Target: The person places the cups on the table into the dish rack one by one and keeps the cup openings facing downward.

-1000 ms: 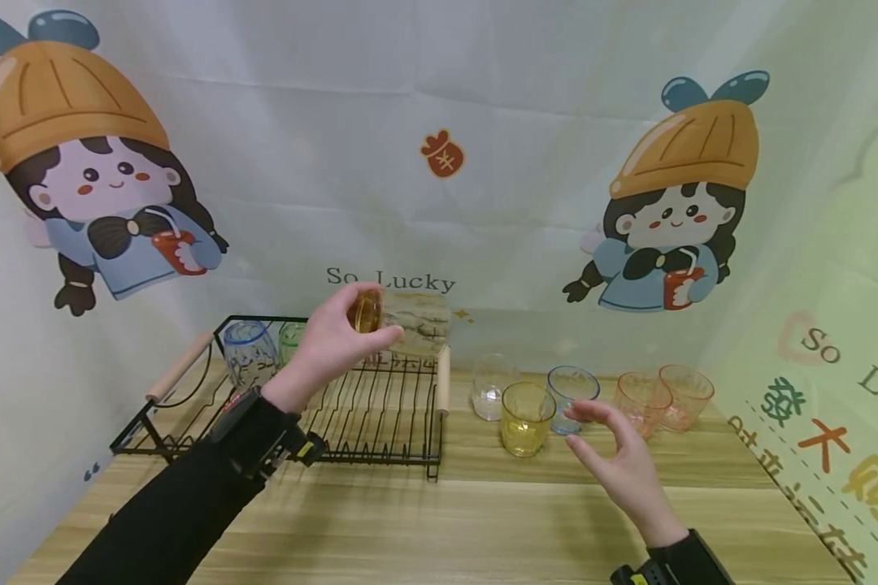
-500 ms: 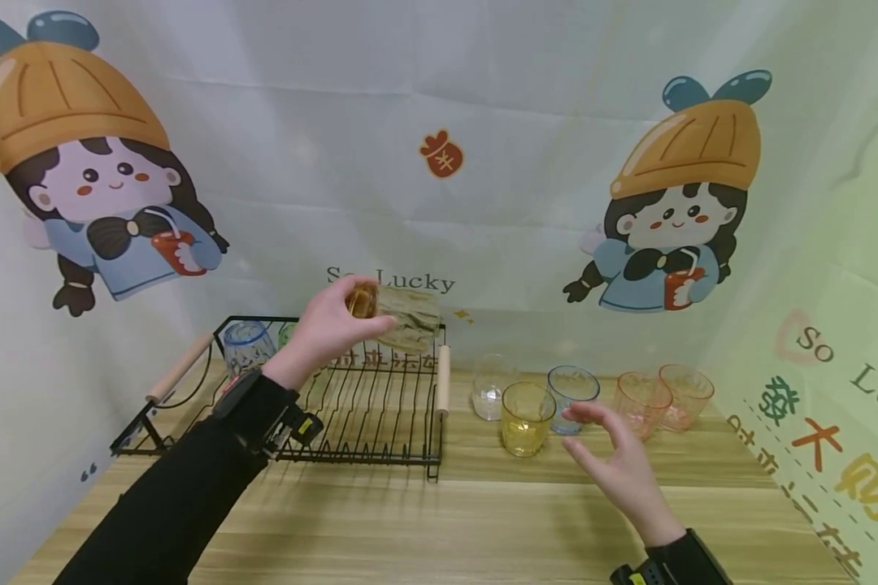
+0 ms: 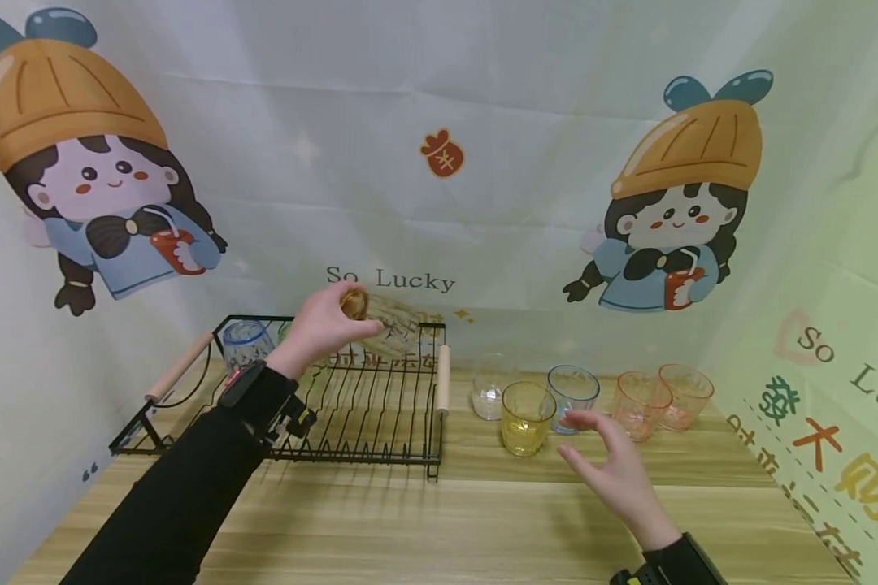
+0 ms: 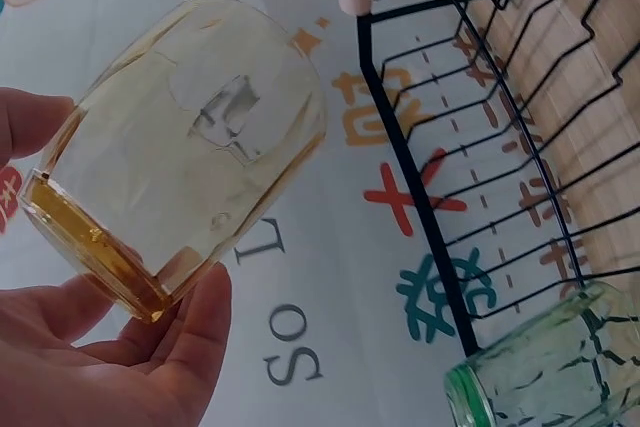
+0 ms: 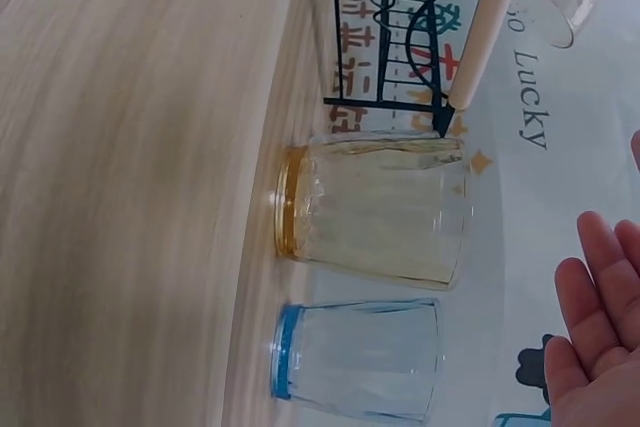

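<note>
My left hand [image 3: 325,323] grips an amber-tinted drinking glass [image 4: 195,137] by its thick base, above the back of the black wire dish rack [image 3: 369,461]. The glass is tilted, its mouth pointing right and a little down in the head view. Thumb and fingers are on opposite sides of the base in the left wrist view. My right hand [image 3: 618,479] hovers with parted, relaxed fingers and holds nothing. Nearest to it are a yellow glass [image 3: 527,422] and a blue-rimmed glass [image 3: 574,386], both upright on the wooden table.
Upside down at the rack's left stand a blue glass [image 3: 247,345] and a green glass [image 4: 540,362], the latter mostly behind the left hand in the head view. A clear glass [image 3: 488,394] and two pinkish-red glasses [image 3: 638,406] stand right of the rack. Behind hangs a printed cloth [image 3: 527,203].
My left hand has moved slightly left with the amber glass, whose mouth has swung further downward. My right hand has drifted slightly left. The glasses on the table have stayed put.
</note>
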Tool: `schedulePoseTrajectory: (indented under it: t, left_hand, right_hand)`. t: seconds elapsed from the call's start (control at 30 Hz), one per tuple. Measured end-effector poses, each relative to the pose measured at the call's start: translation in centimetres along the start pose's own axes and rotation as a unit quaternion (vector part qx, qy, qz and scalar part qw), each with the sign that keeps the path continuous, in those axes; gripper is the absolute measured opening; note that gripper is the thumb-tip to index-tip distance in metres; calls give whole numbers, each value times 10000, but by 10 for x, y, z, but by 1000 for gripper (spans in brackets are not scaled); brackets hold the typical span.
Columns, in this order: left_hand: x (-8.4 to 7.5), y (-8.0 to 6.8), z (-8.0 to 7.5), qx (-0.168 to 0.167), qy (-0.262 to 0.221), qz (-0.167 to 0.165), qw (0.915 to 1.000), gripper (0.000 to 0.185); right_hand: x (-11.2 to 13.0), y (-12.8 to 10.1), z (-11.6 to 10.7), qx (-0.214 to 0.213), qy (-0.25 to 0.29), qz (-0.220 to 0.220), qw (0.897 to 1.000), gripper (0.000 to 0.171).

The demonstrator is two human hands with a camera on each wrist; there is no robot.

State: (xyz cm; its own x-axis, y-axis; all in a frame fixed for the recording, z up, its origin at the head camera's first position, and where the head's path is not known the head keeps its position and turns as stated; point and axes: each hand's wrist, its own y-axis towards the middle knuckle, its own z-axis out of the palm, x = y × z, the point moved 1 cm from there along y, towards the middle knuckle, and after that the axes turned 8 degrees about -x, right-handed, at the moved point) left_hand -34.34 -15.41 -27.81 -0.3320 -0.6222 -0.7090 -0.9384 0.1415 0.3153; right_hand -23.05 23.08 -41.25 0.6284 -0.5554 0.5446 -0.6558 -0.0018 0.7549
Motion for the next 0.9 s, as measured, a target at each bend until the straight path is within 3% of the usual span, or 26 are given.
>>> schedulePoseTrajectory:
  t: [0.53, 0.9]
  left_hand:
    - [16, 12, 3, -31, 655, 146, 9977, 69]
    - [27, 13, 14, -28, 1230, 93, 9924, 72]
  right_hand:
    - [-12, -3, -10, -13, -576, -575, 9967, 47]
    - [-23, -9, -23, -52, -932, -449, 9946, 49]
